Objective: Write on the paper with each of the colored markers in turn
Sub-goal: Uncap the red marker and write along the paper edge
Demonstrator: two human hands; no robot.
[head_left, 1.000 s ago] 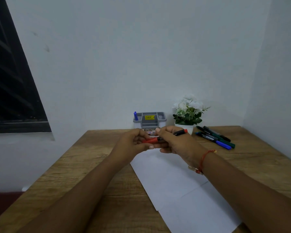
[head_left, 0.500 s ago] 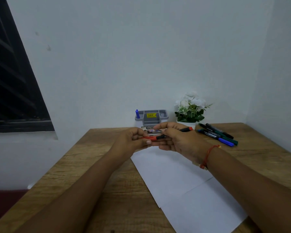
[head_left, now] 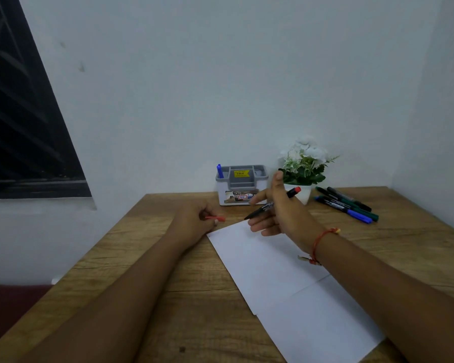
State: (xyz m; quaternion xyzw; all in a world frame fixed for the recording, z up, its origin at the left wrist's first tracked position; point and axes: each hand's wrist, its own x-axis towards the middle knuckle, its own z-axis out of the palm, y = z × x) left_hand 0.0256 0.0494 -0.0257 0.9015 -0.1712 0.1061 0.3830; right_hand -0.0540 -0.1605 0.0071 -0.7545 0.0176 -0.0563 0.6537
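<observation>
Red cap (head_left: 216,218) pinched by left hand (head_left: 194,221); right hand (head_left: 286,213) grips marker (head_left: 262,208) over paper (head_left: 286,284); spare markers (head_left: 337,205) beside plant (head_left: 304,163)

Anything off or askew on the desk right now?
Nothing spilled or damaged. The paper lies skewed to the table edges, and spare markers lie loose beside the plant rather than in the holder.

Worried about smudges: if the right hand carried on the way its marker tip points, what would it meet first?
Probably the left hand holding the red cap; the right hand and its marker may sit higher, so depth is unclear.
</observation>
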